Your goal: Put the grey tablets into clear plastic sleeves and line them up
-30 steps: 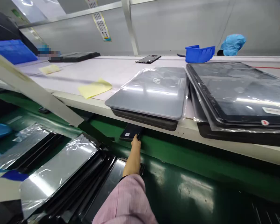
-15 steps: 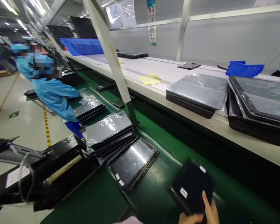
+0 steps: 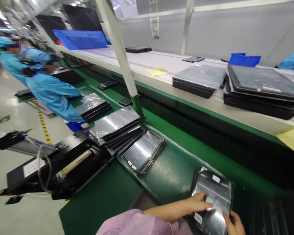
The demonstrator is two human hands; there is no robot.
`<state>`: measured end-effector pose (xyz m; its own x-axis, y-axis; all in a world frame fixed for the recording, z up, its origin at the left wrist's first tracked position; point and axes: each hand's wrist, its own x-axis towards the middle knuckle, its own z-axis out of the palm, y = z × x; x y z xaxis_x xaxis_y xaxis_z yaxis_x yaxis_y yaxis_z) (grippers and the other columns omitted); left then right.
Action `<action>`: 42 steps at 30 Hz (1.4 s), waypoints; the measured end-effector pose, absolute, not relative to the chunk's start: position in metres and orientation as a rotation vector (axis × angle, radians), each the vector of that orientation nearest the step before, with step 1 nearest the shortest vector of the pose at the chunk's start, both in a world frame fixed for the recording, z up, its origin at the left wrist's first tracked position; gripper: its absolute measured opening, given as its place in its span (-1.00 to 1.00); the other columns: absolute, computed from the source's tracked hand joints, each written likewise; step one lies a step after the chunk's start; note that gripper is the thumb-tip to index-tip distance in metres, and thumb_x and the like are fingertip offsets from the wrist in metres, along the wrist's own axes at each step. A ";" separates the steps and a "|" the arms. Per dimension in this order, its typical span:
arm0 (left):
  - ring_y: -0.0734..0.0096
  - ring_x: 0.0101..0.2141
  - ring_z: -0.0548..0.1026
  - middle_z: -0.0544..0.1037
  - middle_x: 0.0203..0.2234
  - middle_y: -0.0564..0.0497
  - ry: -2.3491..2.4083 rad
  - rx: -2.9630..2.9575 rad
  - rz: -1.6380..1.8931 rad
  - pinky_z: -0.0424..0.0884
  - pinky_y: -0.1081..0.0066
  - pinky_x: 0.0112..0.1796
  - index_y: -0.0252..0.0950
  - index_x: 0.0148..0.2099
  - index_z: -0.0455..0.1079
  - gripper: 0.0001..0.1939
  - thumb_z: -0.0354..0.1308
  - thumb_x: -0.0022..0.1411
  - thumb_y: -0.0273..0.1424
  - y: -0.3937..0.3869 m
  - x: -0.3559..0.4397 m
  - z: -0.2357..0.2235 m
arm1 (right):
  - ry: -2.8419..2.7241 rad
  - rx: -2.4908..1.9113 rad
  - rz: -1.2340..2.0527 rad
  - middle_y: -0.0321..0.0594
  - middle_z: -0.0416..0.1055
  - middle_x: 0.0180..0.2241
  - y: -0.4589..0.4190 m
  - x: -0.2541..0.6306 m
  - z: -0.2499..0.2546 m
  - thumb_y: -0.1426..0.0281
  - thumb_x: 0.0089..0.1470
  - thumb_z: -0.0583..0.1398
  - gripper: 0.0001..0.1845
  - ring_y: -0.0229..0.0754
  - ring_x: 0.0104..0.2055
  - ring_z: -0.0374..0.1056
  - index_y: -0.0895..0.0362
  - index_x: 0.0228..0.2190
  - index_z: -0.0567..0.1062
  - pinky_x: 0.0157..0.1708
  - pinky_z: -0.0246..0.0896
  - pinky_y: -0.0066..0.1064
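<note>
A dark, tablet-like panel (image 3: 217, 189) with a glossy film surface and white labels lies low over the green bench at the lower right. My left hand (image 3: 200, 203) comes across from the left, fingers closed at the panel's left side and reaching over its face. At the lower right edge, my right hand (image 3: 234, 223) grips the panel with the thumb on top and fingers round the side. What lies under the panel is hidden. To its left rests a small stack of similar glossy panels (image 3: 144, 150) with white labels.
Film-covered dark panels (image 3: 117, 125) are piled farther left on the green bench (image 3: 171, 169). More stacks (image 3: 198, 78) sit on the raised white shelf, near a blue bin (image 3: 243, 59). A slanted white post (image 3: 120, 52) rises between. Co-workers in blue (image 3: 49, 91) stand at left.
The panel has turned from its dark side to a shiny film-covered face. My left hand has moved up over its left side, and my right hand sits lower at its right edge. The view has shifted.
</note>
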<state>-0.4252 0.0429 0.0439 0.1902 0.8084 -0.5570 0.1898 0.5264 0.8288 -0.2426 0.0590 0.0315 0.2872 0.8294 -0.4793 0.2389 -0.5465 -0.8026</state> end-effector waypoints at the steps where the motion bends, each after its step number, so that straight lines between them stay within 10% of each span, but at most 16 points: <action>1: -0.11 0.09 0.40 0.44 0.07 -0.26 1.343 1.020 0.549 0.33 -0.03 0.08 -0.31 0.25 0.27 -0.16 0.27 -0.02 0.00 0.044 -0.424 0.048 | -0.942 -1.834 1.357 -0.08 0.50 -0.43 0.055 -0.248 0.042 -0.16 -0.66 0.38 -0.23 0.44 0.04 0.32 0.09 -0.44 0.41 0.07 0.17 0.20; 4: -0.05 0.24 0.21 0.20 0.27 -0.29 1.342 1.175 0.612 0.14 0.08 0.22 -0.34 0.35 0.06 -0.03 0.29 -0.02 -0.06 0.044 -0.429 0.065 | -0.906 -1.501 1.632 0.04 0.51 -0.10 0.043 -0.273 0.065 -0.30 -0.25 0.21 -0.21 0.20 0.04 0.39 0.14 -0.26 0.49 -0.03 0.35 0.02; 6: -0.07 0.11 0.37 0.39 0.13 -0.32 1.440 1.170 0.679 0.25 0.06 0.15 -0.37 0.30 0.11 -0.09 0.33 -0.04 -0.18 0.046 -0.440 0.074 | -0.931 -1.314 1.756 0.09 0.44 0.04 0.039 -0.293 0.070 -0.29 -0.12 0.15 -0.21 0.16 0.11 0.34 0.14 -0.22 0.54 0.00 0.35 -0.03; 9: 0.00 -0.09 0.51 0.57 -0.19 -0.23 1.609 1.074 0.772 0.34 0.06 0.03 -0.37 0.10 0.31 -0.50 0.18 0.07 -0.41 0.050 -0.467 0.080 | -0.969 -1.212 1.789 0.08 0.39 0.09 0.042 -0.313 0.060 -0.19 -0.09 0.24 -0.29 0.14 0.13 0.34 0.11 -0.12 0.53 0.06 0.30 0.00; 13: 0.12 0.02 0.47 0.51 0.00 -0.24 1.588 1.010 0.909 0.33 0.19 0.09 -0.40 0.11 0.29 -0.51 0.08 0.09 -0.49 0.047 -0.505 0.093 | -0.968 -1.329 1.608 0.03 0.30 0.17 0.054 -0.311 0.050 -0.03 -0.15 0.37 -0.27 0.09 0.18 0.29 0.07 0.00 0.44 0.17 0.17 0.00; 19: 0.18 0.30 0.15 0.09 0.35 -0.02 1.231 1.034 1.304 0.24 0.33 0.20 -0.19 0.39 -0.01 -0.19 0.22 0.15 -0.36 0.020 -0.508 0.159 | -1.013 -1.193 1.523 -0.13 0.47 0.02 0.053 -0.284 0.130 0.13 0.12 0.24 -0.52 -0.03 0.05 0.41 0.10 0.01 0.46 0.03 0.33 -0.26; 23: 0.40 -0.13 0.58 0.54 0.05 0.03 1.151 1.668 1.288 0.47 0.51 -0.18 -0.07 0.33 0.14 -0.41 0.07 0.30 -0.48 0.006 -0.492 0.209 | -0.949 -1.197 1.290 -0.12 0.49 0.00 0.032 -0.267 0.195 0.22 0.09 0.27 -0.56 -0.02 -0.08 0.47 0.08 0.01 0.47 -0.11 0.41 -0.27; 27: 0.54 -0.65 0.39 0.66 -0.39 0.04 0.989 2.039 1.337 0.31 0.49 -0.57 -0.18 0.14 0.37 -0.59 0.00 0.29 -0.53 0.005 -0.487 0.238 | -0.832 -1.238 1.146 -0.13 0.52 -0.03 0.012 -0.255 0.218 0.29 0.06 0.28 -0.48 0.04 -0.06 0.47 0.04 0.08 0.44 -0.08 0.40 -0.22; 42: 0.41 -0.51 0.56 0.64 -0.32 0.01 0.723 2.062 1.430 0.50 0.50 -0.50 -0.06 0.27 0.26 -0.45 0.03 0.26 -0.53 0.002 -0.484 0.229 | -0.973 -1.112 0.921 -0.11 0.56 -0.13 -0.003 -0.242 0.213 0.40 0.09 0.16 -0.45 0.18 0.06 0.40 0.03 0.14 0.37 0.10 0.23 0.06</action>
<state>-0.4840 0.0025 0.2286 0.2986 0.6845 0.6651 0.1303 -0.7196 0.6820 -0.2416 -0.0030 0.2130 0.3076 0.9386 0.1562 -0.1039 0.1963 -0.9750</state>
